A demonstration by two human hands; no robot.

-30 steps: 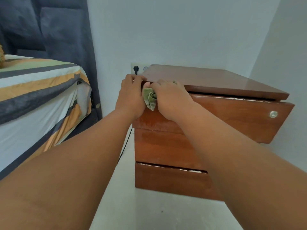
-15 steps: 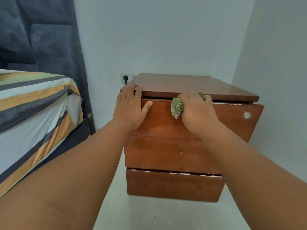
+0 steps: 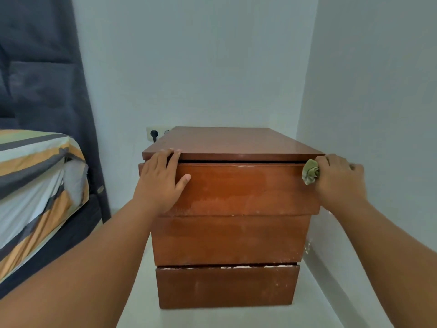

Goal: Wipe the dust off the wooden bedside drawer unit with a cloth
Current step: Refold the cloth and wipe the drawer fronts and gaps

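The wooden bedside drawer unit (image 3: 231,237) stands in front of me with three reddish-brown drawer fronts. Its top drawer sits pulled slightly forward under the top board. My left hand (image 3: 160,183) lies flat on the top drawer's left end, fingers spread and hooked over the upper edge. My right hand (image 3: 339,178) is at the drawer's upper right corner, closed around a bunched green cloth (image 3: 310,172) that presses against the corner. The drawer's metal knob is hidden behind that hand.
A bed with a striped sheet (image 3: 35,183) and a dark padded headboard (image 3: 40,67) stands to the left. A wall socket with a black plug (image 3: 155,133) sits behind the unit. The white side wall (image 3: 378,102) is close on the right. Pale floor (image 3: 139,301) runs between bed and unit.
My right hand has slid the cloth along the top drawer's upper edge from the left end to the right corner. My left hand stayed on the left end. The view turned to face the unit squarely.
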